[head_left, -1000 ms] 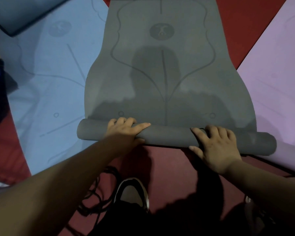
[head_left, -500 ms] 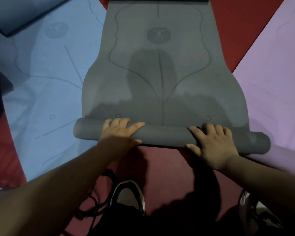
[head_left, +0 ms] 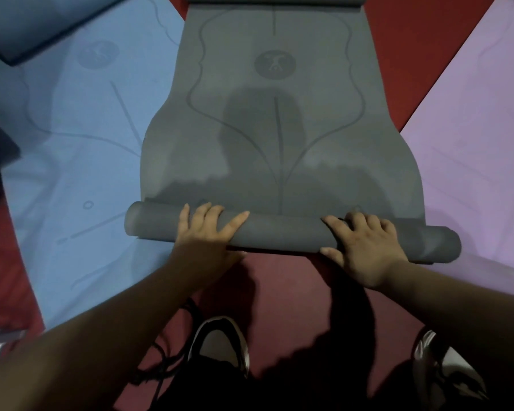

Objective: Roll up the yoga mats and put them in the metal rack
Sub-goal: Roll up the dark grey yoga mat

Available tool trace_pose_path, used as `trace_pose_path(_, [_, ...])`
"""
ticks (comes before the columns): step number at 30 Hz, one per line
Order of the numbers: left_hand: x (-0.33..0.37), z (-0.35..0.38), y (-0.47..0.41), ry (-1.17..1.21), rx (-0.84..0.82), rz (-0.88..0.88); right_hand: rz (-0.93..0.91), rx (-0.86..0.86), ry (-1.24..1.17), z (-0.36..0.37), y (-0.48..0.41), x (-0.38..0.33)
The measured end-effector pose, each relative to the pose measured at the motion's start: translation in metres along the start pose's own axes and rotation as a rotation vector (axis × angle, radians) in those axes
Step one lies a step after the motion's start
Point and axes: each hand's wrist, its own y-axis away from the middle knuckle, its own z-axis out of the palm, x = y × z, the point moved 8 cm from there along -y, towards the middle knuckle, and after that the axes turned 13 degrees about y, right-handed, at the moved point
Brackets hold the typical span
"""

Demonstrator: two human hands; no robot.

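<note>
Red floor (head_left: 422,51), three mats, two hands' fingers (head_left: 211,212) spread flat on grey mat (head_left: 279,137) roll

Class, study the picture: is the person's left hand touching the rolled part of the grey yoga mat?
Touching. The head view shows the left hand pressed flat on the rolled part of the grey yoga mat, fingers draped over its top with no gap.

Three yoga mats lie spread on the red floor (head_left: 422,54): one grey mat (head_left: 279,149), partly rolled, one blue mat (head_left: 80,149) and one lilac mat (head_left: 481,137). A fourth, dark mat edge (head_left: 36,28) shows at the far left corner. Two hands rest on the grey roll, left hand (head_left: 205,235) and right hand (head_left: 365,250). Two shoes (head_left: 220,348) are visible below.
</note>
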Motion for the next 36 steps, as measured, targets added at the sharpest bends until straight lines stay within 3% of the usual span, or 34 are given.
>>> trace_pose_path(5, [-0.011, 0.006, -0.012, 0.039, -0.102, -0.051, -0.006, -0.033, 0.011, -0.002, -0.005, 0.000])
trace_pose_path(9, [-0.023, 0.006, -0.025, 0.049, -0.259, -0.125, 0.016, 0.146, 0.007, -0.011, 0.007, 0.001])
trace_pose_path(12, [-0.023, 0.006, -0.030, 0.063, -0.306, -0.124, 0.039, 0.178, 0.000, -0.004, 0.013, -0.003])
trace_pose_path(15, [-0.021, 0.007, -0.030, 0.067, -0.267, -0.106, 0.037, 0.141, 0.007, -0.001, 0.004, -0.001])
trace_pose_path(20, [-0.005, -0.002, -0.015, 0.023, 0.026, -0.007, -0.004, 0.028, 0.009, 0.003, -0.013, 0.010])
trace_pose_path(26, [-0.020, 0.001, -0.033, 0.051, -0.165, -0.116, -0.096, -0.162, -0.012, 0.001, -0.033, 0.016])
trace_pose_path(28, [-0.023, 0.001, -0.040, 0.067, -0.221, -0.133, -0.089, -0.116, -0.011, -0.005, -0.034, 0.019])
trace_pose_path(32, [-0.027, 0.000, -0.049, 0.088, -0.310, -0.147, -0.037, 0.152, -0.019, -0.014, -0.023, 0.019])
trace_pose_path(36, [-0.027, 0.001, -0.054, 0.088, -0.374, -0.144, -0.002, 0.149, 0.005, -0.008, -0.021, 0.014])
